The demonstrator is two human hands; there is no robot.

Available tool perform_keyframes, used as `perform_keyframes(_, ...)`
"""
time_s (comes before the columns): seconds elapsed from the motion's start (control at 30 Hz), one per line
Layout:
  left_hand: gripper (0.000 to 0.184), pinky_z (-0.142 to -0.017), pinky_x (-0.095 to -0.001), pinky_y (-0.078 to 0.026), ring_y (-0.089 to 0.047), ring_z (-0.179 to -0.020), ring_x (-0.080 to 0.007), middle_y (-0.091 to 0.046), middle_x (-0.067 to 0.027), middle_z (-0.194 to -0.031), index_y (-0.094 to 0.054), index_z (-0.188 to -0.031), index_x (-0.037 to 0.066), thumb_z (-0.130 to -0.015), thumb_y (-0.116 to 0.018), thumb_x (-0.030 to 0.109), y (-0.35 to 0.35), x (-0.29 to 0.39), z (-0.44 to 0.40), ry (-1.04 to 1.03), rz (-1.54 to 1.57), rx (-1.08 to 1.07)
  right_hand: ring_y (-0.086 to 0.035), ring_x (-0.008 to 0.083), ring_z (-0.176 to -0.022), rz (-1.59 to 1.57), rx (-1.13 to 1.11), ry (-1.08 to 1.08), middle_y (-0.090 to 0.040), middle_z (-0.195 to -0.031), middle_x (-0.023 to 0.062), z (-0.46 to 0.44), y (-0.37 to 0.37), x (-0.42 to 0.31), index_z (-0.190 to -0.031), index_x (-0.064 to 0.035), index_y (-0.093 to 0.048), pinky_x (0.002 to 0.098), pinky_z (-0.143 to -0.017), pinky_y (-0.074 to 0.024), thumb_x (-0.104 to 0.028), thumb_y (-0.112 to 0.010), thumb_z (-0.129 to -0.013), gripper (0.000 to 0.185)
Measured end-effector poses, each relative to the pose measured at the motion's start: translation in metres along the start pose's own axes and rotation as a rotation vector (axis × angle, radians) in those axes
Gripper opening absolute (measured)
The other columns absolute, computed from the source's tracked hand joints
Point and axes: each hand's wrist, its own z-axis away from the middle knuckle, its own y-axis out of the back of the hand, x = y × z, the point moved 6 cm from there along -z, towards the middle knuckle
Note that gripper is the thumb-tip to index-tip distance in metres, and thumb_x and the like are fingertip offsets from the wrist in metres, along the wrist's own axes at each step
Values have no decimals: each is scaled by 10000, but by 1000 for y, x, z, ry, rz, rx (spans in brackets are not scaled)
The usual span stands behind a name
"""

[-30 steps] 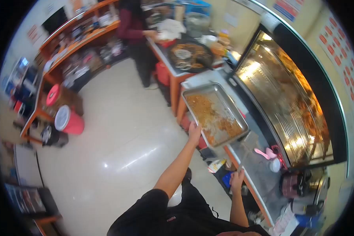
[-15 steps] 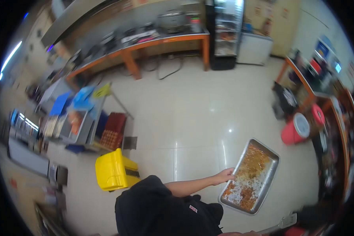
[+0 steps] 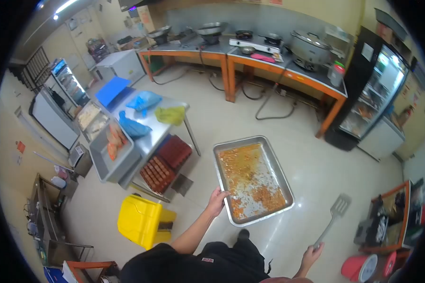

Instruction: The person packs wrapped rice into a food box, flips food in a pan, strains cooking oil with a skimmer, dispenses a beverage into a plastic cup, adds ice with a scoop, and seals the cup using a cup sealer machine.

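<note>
My left hand (image 3: 216,202) grips the near-left rim of a shallow rectangular metal tray (image 3: 272,170), thumb over the edge. Orange-brown, oily food residue (image 3: 250,177) with crumbs covers much of its bottom. The tray is held out in front of me above the floor, slightly tilted. Lower right, my right hand (image 3: 311,254) is closed around the handle of a slotted turner (image 3: 339,208), its blade pointing up and away, apart from the tray.
A metal table (image 3: 167,101) at left bears blue bags (image 3: 144,100) and a grey tub (image 3: 97,160). Below stands a yellow bin (image 3: 136,219). Orange-framed counters (image 3: 288,70) with stoves and a cooker line the back, beside a glass-door fridge (image 3: 373,94). Red buckets (image 3: 356,266) sit lower right.
The view has swung left and lifted, so the counters and fridge appear farther right. My left hand still holds the tray, now nearer mid-view. My right hand and the turner show more fully.
</note>
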Motion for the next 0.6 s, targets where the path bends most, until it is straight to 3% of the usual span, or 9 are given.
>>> perform_keyframes(0.17, 313, -733, -277, -539, -631, -851, -124, -635, -46, -994, -516, -1171, 63, -860, -544, 43, 61, 144, -124, -264, 63, 267, -385, 40, -431, -234, -429, -97, -436, -625, -26, -140, -299, -129, -1088, -90, -424, 201, -353, -289, 1, -470, -810, 297)
perform_keyframes(0.27, 266, -673, -222, -514, -614, -770, -74, -639, -11, -938, -535, -1127, 63, -862, -534, 37, 93, 215, -206, -424, 132, 330, -389, 44, -417, -229, -625, 16, -443, -619, -20, -216, -457, -173, -1079, -101, -410, 196, -345, -306, -10, -487, -817, 288)
perform_keyframes(0.37, 231, -697, -251, -509, -623, -823, -115, -640, -37, -972, -534, -1106, 63, -877, -548, 36, 134, 276, -293, -505, 213, 402, -387, 43, -409, -254, -779, 53, -451, -620, -18, -262, -594, -214, -1066, -107, -405, 193, -333, -305, -8, -481, -828, 268)
perform_keyframes(0.4, 213, -730, -258, -517, -626, -829, -123, -640, -47, -1002, -539, -1097, 53, -884, -545, 42, 144, 297, -324, -550, 220, 509, -385, 41, -410, -288, -776, 44, -450, -620, -17, -275, -639, -224, -1067, -109, -403, 192, -330, -301, -8, -477, -832, 267)
perform_keyframes(0.5, 256, -732, -282, -532, -621, -873, -133, -621, -56, -1010, -516, -1138, 48, -883, -533, 50, 166, 362, -411, -511, 238, 476, -376, 39, -406, -314, -780, -19, -444, -617, -14, -306, -731, -242, -1069, -115, -397, 188, -321, -291, -4, -462, -839, 264)
perform_keyframes(0.6, 275, -725, -297, -536, -615, -867, -137, -609, -60, -1016, -499, -1151, 47, -878, -532, 53, 178, 430, -507, -598, 316, 580, -364, 39, -395, -325, -733, -98, -430, -598, -15, -340, -825, -265, -1053, -124, -397, 187, -312, -286, -8, -429, -843, 242)
